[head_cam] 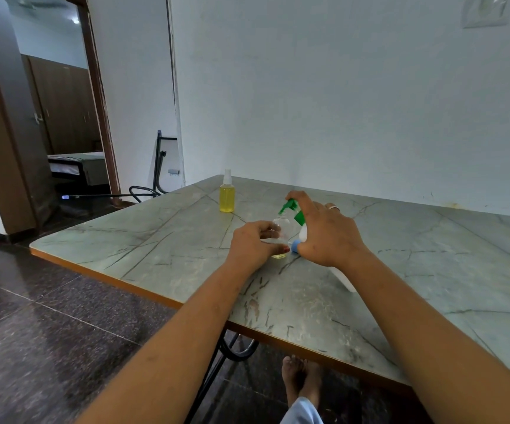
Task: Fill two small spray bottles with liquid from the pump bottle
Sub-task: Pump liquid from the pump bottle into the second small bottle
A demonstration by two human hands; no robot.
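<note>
Pump bottle (303, 232): white body, green pump head (290, 206), on the table (155, 240) near its middle, mostly covered by the right hand (327, 234). That hand wraps the neck and shoulder, forefinger laid over the top of the pump head, thumb low at the front. A white length shows under the wrist, probably the same bottle's lower body, so it may be leaning; cannot tell for sure. Small clear bottle (281, 231): uncapped, directly under the green spout, a thin layer of yellow liquid at its bottom, gripped round the sides by the curled fingers and thumb of the left hand (252, 244). Judged light and thin-walled, easy to tip or squeeze out of shape, slick if liquid runs down it; best held low on the body, mouth kept under the spout. Pump bottle judged heavier and stiff; steady it at the shoulder and press straight down on the head. Blue piece (295, 246): just beside the right thumb, identity unclear. Filled spray bottle (227, 198): yellow liquid nearly to the neck, white spray top fitted, upright, well apart toward the far left corner. One of two appears done.
</note>
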